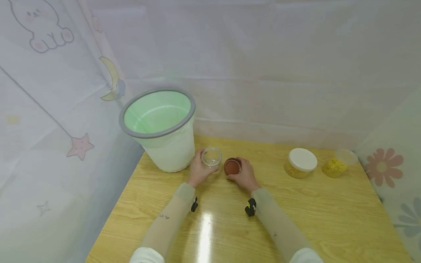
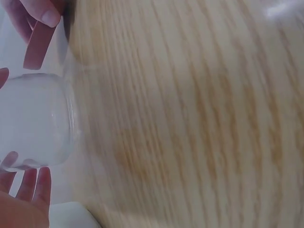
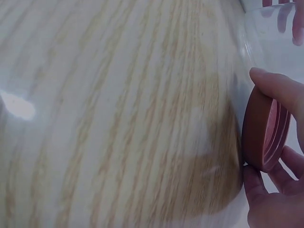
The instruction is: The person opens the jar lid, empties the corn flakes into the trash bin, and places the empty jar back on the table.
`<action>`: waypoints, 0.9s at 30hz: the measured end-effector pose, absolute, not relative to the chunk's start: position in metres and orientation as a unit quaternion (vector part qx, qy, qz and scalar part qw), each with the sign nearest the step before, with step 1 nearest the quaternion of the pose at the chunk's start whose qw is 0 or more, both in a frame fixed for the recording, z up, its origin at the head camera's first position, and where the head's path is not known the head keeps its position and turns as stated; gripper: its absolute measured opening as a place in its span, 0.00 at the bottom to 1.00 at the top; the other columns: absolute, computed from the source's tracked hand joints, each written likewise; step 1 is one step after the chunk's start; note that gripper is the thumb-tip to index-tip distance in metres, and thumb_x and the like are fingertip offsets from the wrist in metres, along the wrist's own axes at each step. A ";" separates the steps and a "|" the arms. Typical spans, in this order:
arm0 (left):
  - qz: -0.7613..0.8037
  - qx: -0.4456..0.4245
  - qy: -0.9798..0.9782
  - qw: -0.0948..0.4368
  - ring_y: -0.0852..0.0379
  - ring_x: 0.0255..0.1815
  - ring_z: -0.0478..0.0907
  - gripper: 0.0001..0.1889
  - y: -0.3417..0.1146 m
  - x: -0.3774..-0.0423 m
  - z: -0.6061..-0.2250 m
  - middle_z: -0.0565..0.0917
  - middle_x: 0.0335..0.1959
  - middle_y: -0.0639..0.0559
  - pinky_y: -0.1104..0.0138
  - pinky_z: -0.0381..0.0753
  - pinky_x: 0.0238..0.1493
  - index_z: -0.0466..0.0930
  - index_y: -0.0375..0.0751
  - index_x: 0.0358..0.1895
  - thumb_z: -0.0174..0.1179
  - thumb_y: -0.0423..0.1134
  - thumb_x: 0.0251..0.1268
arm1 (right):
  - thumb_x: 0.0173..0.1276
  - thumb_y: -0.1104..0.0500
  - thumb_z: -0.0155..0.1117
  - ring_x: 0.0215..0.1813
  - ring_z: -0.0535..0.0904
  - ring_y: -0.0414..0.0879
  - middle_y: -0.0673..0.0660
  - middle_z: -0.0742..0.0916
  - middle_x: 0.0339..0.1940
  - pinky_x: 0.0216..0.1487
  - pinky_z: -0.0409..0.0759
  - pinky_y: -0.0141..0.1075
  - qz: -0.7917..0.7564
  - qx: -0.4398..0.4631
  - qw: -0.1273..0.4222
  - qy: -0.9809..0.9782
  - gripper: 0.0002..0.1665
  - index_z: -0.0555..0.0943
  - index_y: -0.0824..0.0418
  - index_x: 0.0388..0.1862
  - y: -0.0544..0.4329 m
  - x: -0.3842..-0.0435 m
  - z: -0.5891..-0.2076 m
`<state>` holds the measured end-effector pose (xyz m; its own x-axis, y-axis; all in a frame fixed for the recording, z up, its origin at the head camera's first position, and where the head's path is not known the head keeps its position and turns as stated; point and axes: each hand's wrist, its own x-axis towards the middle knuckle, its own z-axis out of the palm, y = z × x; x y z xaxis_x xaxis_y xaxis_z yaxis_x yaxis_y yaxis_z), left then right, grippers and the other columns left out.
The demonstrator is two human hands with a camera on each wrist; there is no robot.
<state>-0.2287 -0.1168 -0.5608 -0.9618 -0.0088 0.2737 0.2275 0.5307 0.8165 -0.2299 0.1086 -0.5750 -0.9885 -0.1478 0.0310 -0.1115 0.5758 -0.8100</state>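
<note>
My left hand [image 1: 200, 171] grips a clear, empty-looking jar [image 1: 212, 157], its fingers on one side and thumb on the other. In the left wrist view the glassy wall of the jar [image 2: 35, 121] shows between thumb and fingers. Just to the right, my right hand [image 1: 244, 174] holds a reddish-brown round lid [image 1: 232, 167] by its rim, with its hollow side facing up. The right wrist view shows the lid [image 3: 256, 130] pinched between thumb and fingers, close to the table. Jar and lid are side by side with a small gap between them.
A white bin [image 1: 171, 153] with a grey rim and pale green inside stands left of the jar. Toward the right lie a white-lidded tub [image 1: 302, 160] with yellowish contents and a clear-lidded tub [image 1: 335, 167] of yellow pieces. The wooden table [image 1: 296, 212] meets printed cloth walls.
</note>
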 end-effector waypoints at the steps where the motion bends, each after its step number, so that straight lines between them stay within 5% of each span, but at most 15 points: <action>1: -0.480 -0.063 -0.867 0.121 0.38 0.64 0.73 0.49 -0.117 -0.229 -0.561 0.76 0.63 0.35 0.46 0.71 0.64 0.64 0.36 0.69 0.84 0.41 0.43 | 0.52 0.57 0.85 0.67 0.65 0.65 0.68 0.72 0.67 0.65 0.68 0.59 -0.451 -0.073 0.020 0.889 0.54 0.65 0.67 0.74 0.109 -0.230 -0.576; 16: -0.481 -0.055 -0.870 0.094 0.39 0.64 0.74 0.50 -0.122 -0.233 -0.564 0.76 0.64 0.34 0.47 0.71 0.64 0.62 0.35 0.72 0.81 0.46 0.47 | 0.50 0.54 0.86 0.62 0.69 0.65 0.69 0.77 0.65 0.62 0.67 0.57 -0.405 -0.088 -0.014 0.910 0.54 0.69 0.68 0.72 0.108 -0.235 -0.585; 27: -0.503 -0.058 -0.858 0.082 0.39 0.65 0.73 0.49 -0.121 -0.233 -0.566 0.75 0.64 0.34 0.49 0.70 0.66 0.62 0.33 0.72 0.82 0.40 0.46 | 0.49 0.52 0.85 0.62 0.67 0.67 0.71 0.74 0.64 0.60 0.69 0.58 -0.395 -0.106 -0.031 0.912 0.56 0.67 0.71 0.72 0.109 -0.236 -0.592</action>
<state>-0.2329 -0.1213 -0.5656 -0.9800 0.0167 0.1983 0.1813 0.4867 0.8545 -0.2359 0.1086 -0.5919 -0.9755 -0.1694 0.1405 -0.2183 0.6657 -0.7136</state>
